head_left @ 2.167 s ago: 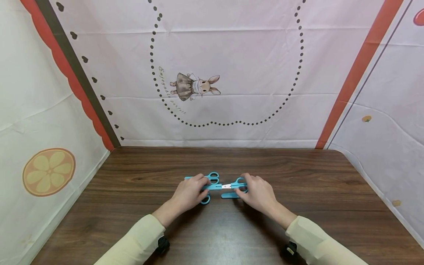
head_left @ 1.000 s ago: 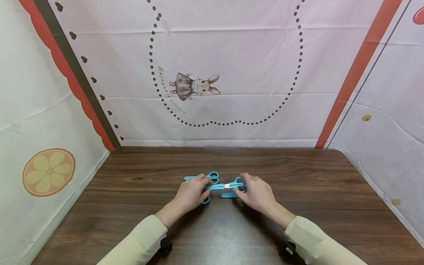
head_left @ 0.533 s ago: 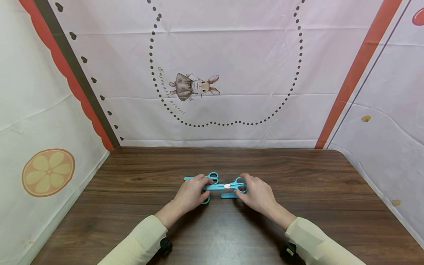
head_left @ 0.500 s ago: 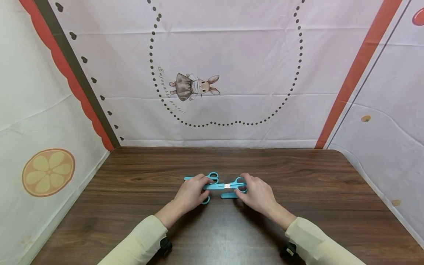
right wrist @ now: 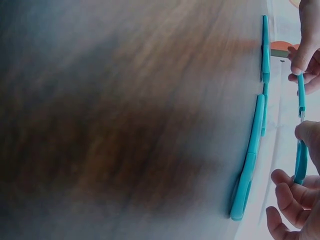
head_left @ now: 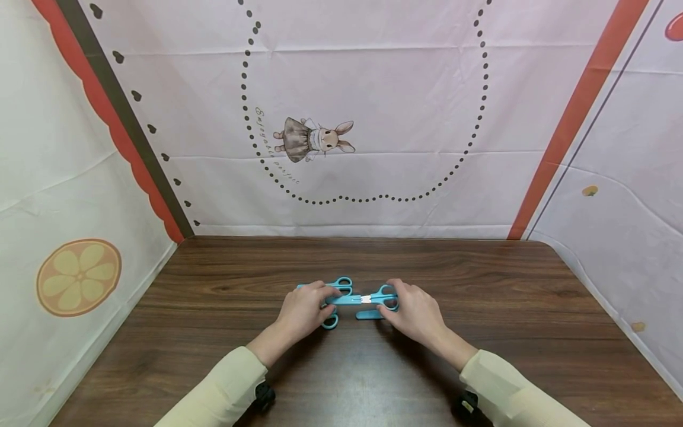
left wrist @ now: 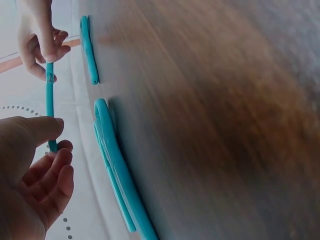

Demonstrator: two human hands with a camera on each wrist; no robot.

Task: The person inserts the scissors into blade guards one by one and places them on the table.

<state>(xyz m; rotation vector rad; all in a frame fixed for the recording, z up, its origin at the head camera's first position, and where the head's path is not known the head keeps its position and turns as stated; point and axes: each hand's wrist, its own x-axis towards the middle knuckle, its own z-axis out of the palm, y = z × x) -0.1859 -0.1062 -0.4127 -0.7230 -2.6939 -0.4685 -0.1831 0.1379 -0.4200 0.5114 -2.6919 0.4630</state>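
In the head view, a pair of light blue scissors (head_left: pixel 383 296) spans the gap between both hands, above the table. My right hand (head_left: pixel 415 308) pinches its handles between thumb and fingers. With thumb and fingertips my left hand (head_left: pixel 302 307) pinches the blue blade cover (head_left: pixel 348 300) at its far end. A short strip of silver metal shows between cover and handles. Beneath the hands lie more blue scissors: one pair (head_left: pixel 344 286) behind the left hand, another's handle loop (head_left: pixel 331 321) in front of it, and a blue covered blade (head_left: pixel 369 315) running under the right hand.
The dark wood-grain table (head_left: pixel 341 379) reaches back to a white printed cloth (head_left: pixel 405 118), which also hangs at both sides. In the left wrist view, a flat pair of blue scissors (left wrist: pixel 122 175) lies below the hand; the right wrist view has another (right wrist: pixel 247 165).
My left hand has shifted slightly to the left over the last second, showing more of the handle loop in front. Both hands keep their hold, and the right hand is nearly still.
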